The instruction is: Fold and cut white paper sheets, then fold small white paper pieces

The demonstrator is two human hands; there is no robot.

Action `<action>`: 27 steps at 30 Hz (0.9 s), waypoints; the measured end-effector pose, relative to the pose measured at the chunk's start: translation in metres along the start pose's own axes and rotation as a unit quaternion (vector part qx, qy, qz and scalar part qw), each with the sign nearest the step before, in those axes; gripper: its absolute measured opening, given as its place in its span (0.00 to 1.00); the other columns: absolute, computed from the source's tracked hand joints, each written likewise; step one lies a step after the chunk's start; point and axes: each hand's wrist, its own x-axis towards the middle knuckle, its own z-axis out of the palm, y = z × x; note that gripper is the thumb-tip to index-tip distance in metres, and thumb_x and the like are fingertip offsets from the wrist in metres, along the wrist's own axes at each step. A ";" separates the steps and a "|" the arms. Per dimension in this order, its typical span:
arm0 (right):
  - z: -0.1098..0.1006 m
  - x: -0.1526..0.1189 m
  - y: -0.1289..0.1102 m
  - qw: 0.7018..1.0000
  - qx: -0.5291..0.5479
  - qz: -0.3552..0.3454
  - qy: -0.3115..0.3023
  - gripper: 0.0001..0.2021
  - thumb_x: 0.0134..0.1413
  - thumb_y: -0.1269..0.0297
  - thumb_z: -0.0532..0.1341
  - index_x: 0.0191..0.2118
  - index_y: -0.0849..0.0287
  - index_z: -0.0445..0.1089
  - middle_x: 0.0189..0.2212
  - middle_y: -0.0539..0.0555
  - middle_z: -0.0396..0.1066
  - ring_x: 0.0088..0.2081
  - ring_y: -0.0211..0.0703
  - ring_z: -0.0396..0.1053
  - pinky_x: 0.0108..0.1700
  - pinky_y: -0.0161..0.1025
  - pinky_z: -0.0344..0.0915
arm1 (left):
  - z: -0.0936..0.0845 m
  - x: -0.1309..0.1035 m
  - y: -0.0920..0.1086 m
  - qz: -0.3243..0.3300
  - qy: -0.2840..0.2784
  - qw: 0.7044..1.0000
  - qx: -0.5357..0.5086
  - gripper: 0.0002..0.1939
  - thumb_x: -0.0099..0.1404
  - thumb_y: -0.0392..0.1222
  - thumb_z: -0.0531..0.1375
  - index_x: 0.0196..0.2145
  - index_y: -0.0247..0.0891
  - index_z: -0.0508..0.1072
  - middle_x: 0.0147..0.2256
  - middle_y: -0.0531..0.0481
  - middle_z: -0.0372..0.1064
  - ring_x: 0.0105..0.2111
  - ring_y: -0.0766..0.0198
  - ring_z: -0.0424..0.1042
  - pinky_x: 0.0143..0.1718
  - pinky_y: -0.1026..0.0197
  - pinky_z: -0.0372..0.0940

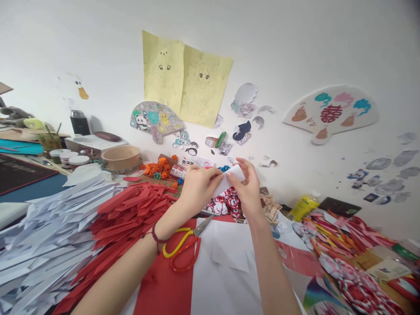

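A small piece of white paper point(236, 174) is held up between both hands in the middle of the view, a slanting edge showing. My left hand point(200, 186) pinches its left side, the fingers closed. On its right side, my right hand point(248, 188) grips it between thumb and fingers. Scissors point(187, 247) with one yellow and one red handle lie below my left hand, partly on red paper point(164, 280). White sheets point(226, 271) lie beneath the forearms, a smaller square on top. Behind the hands sit red-and-white folded paper pieces point(221, 204).
A heap of white paper strips point(59, 245) covers the left, beside red paper strips point(127, 218). Further back are a round tan container point(120, 158) and orange paper flowers point(160, 168). A yellow bottle point(303, 205) and coloured strips point(351, 236) occupy the right, before the wall.
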 end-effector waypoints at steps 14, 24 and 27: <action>-0.017 0.006 0.013 0.997 -0.057 0.029 -0.032 0.12 0.45 0.56 0.70 0.26 0.59 0.75 0.24 0.50 0.72 0.28 0.40 0.66 0.33 0.37 0.62 | 0.009 0.000 -0.009 -0.004 -0.065 0.997 -0.035 0.11 0.69 0.43 0.55 0.33 0.39 0.75 0.27 0.53 0.76 0.26 0.65 0.70 0.38 0.59 0.58; -0.031 0.011 0.017 0.995 -0.023 -0.002 0.096 0.09 0.47 0.59 0.69 0.28 0.60 0.75 0.26 0.51 0.74 0.29 0.41 0.68 0.33 0.37 0.62 | 0.009 -0.005 -0.004 0.011 -0.047 0.997 0.052 0.11 0.69 0.40 0.54 0.32 0.41 0.75 0.27 0.54 0.75 0.29 0.63 0.71 0.46 0.54 0.52; -0.024 0.008 0.017 0.995 -0.074 -0.029 0.062 0.10 0.50 0.58 0.67 0.28 0.59 0.74 0.26 0.50 0.73 0.30 0.42 0.68 0.34 0.38 0.63 | 0.009 -0.006 0.002 0.017 -0.026 0.996 0.082 0.11 0.69 0.42 0.54 0.33 0.43 0.77 0.27 0.53 0.75 0.30 0.63 0.71 0.48 0.53 0.51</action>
